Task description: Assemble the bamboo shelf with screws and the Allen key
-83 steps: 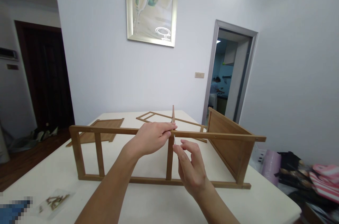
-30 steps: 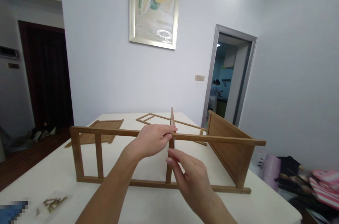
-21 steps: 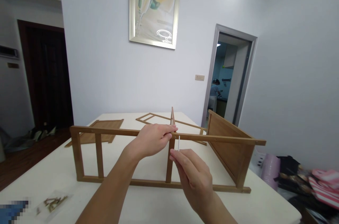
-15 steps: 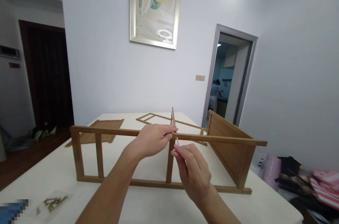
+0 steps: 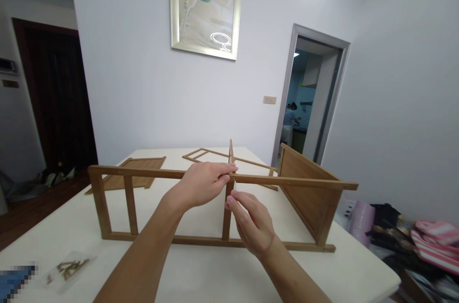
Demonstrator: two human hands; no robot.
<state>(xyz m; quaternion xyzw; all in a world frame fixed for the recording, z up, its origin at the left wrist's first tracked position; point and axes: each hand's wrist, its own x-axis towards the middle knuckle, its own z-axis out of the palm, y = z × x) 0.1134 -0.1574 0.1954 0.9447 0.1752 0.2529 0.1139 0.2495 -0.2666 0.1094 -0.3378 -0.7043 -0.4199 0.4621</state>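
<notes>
The right hand point(image 5: 254, 222) pinches a thin metal rod point(image 5: 234, 185), almost upright, its tip by the top rail point(image 5: 287, 180) of the wooden frame point(image 5: 226, 222); over this rail lies the left hand point(image 5: 200, 185), fingers together.

I log a pale-framed picture point(image 5: 207, 9) on the wall point(image 5: 143, 83); switch plate point(image 5: 269, 100) left of a grey door frame point(image 5: 322, 38), a person point(image 5: 289, 119) beyond it. Dark door point(image 5: 59, 92), far left. Far right of my feed: purple roll point(image 5: 361, 223), pink-and-white striped cloth point(image 5: 435, 245).
</notes>
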